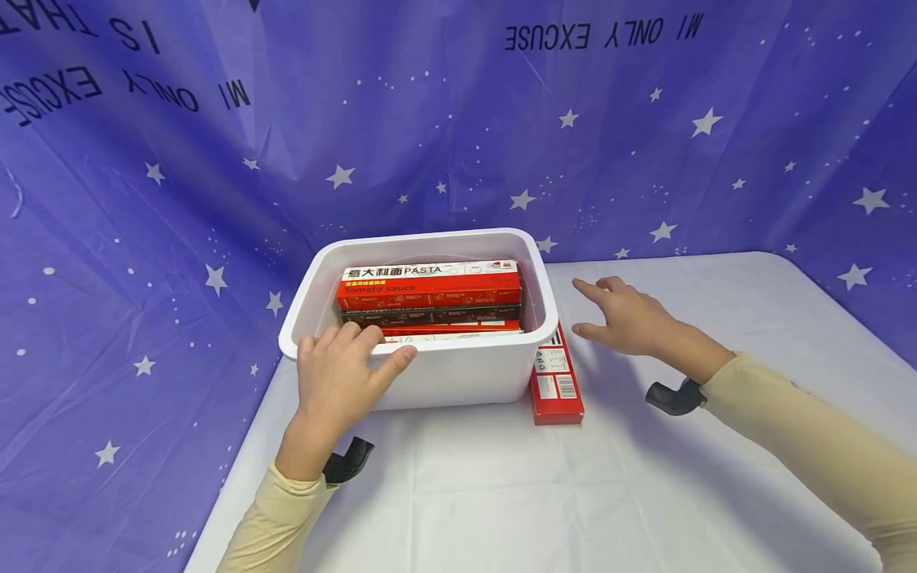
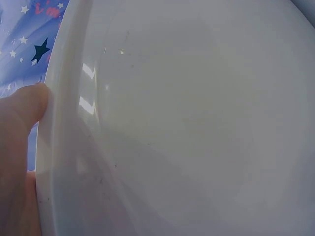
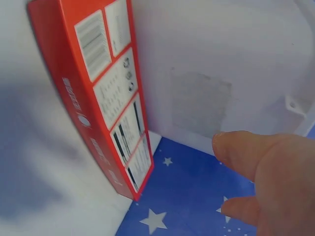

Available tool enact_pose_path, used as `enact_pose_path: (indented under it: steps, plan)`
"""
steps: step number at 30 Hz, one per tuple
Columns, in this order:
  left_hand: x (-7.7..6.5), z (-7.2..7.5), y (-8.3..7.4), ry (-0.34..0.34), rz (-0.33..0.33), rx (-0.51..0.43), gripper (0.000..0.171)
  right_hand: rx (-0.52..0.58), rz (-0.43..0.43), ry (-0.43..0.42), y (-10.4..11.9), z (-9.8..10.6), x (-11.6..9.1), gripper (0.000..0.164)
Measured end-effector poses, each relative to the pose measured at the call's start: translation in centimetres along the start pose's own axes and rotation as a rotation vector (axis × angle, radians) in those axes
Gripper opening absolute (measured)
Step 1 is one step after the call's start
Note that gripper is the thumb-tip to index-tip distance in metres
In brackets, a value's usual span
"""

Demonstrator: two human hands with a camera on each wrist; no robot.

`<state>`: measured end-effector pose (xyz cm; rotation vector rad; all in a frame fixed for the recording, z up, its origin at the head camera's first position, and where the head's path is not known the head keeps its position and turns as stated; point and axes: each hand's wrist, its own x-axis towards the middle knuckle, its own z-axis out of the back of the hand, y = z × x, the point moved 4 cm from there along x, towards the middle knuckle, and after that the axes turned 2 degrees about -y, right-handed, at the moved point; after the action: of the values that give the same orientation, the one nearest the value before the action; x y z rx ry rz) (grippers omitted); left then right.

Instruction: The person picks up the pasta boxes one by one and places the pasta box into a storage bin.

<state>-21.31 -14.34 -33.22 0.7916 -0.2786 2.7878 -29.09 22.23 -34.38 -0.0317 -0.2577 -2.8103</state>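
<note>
A white plastic bin [image 1: 444, 378] stands on the table, with several flat pasta boxes packed inside. The frontmost red one facing up, a tomato sauce pasta box [image 1: 430, 290], shows its printed side above a black box [image 1: 473, 316]. My left hand [image 1: 338, 378] holds the bin's front rim near its left corner, fingers over the edge. In the left wrist view its thumb [image 2: 34, 101] lies against the rim. To the bin's right, a red and white box [image 1: 558, 410] lies flat along the wall. My right hand [image 1: 630, 318] hovers beyond that box, fingers spread and holding nothing.
A white cloth [image 1: 487, 493] covers the table. Behind and to the left hangs a purple-blue curtain [image 1: 444, 143] with stars and lettering. Black curved mounts [image 1: 675, 396] sit at both wrists.
</note>
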Motion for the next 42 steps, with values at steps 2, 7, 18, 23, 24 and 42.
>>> enact_pose_path:
  steps: [2,7,18,23,24,42]
  plan:
    - [0.0,0.0,0.0,0.0,0.001,0.001,0.056,0.006,-0.007,0.005,0.0,-0.5,-0.1,0.078]
    - [0.0,0.0,0.0,0.003,0.001,0.001,0.057,0.023,-0.014,0.007,-0.1,-1.9,-0.2,0.077]
    - [0.0,0.0,0.0,0.003,0.006,-0.003,0.056,0.054,-0.003,-0.01,0.2,-5.5,-0.7,0.075]
    - [0.0,0.0,0.0,-0.002,0.0,-0.002,0.056,0.056,-0.013,0.001,0.7,-7.0,-1.1,0.08]
    - [0.0,0.0,0.0,-0.002,-0.001,-0.002,0.056,0.053,-0.017,0.005,0.9,-7.2,-1.1,0.08]
    - [0.0,0.0,0.0,-0.026,-0.003,-0.012,0.055,0.02,-0.098,-0.023,3.3,-11.3,-1.5,0.093]
